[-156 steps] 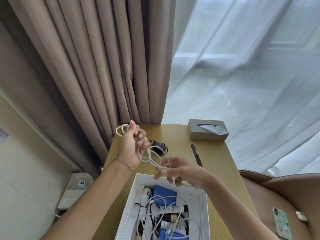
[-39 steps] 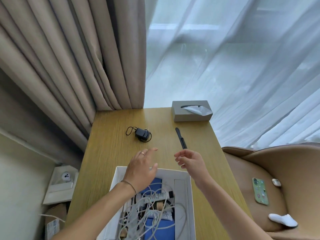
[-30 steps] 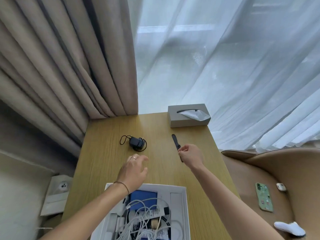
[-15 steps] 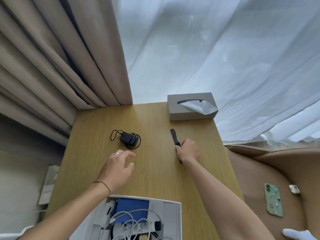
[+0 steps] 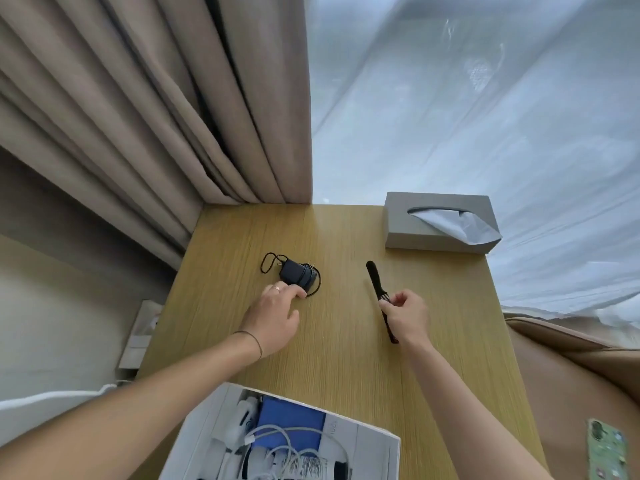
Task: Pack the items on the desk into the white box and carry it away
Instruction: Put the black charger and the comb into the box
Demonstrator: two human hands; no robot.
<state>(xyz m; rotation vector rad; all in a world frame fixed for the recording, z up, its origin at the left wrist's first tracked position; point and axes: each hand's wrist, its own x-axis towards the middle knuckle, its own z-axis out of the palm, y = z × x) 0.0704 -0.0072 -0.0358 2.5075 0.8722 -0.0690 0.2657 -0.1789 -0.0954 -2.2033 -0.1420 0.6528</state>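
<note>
Head view showed a wooden worktop [image 5: 346, 341] with the white box [image 5: 367, 455] at its near edge, already holding white cables, a blue packet and tubes. Beyond the box and to its left, the left hand [image 5: 273, 320] lay low over the worktop, its fingers [image 5: 294, 291] loosely extended and touching the near side of the black charger [image 5: 294, 273], not yet closed round it. The charger's thin cord looped loose around it. Beyond the box and to its right, the right hand [image 5: 405, 315] pinched the black comb [image 5: 375, 284] at about its middle between thumb and curled fingers, the handle end pointing away from the box. It was not clear whether the comb was off the surface. A grey tissue box [image 5: 440, 223] stood at the far right corner, well beyond the white box.

As a judgement, the risk lay with the charger: a grip on the body alone could leave the cord trailing, to drag or catch on the box rim. The comb, held only by a light pinch, could pivot and slip during the carry.
</note>
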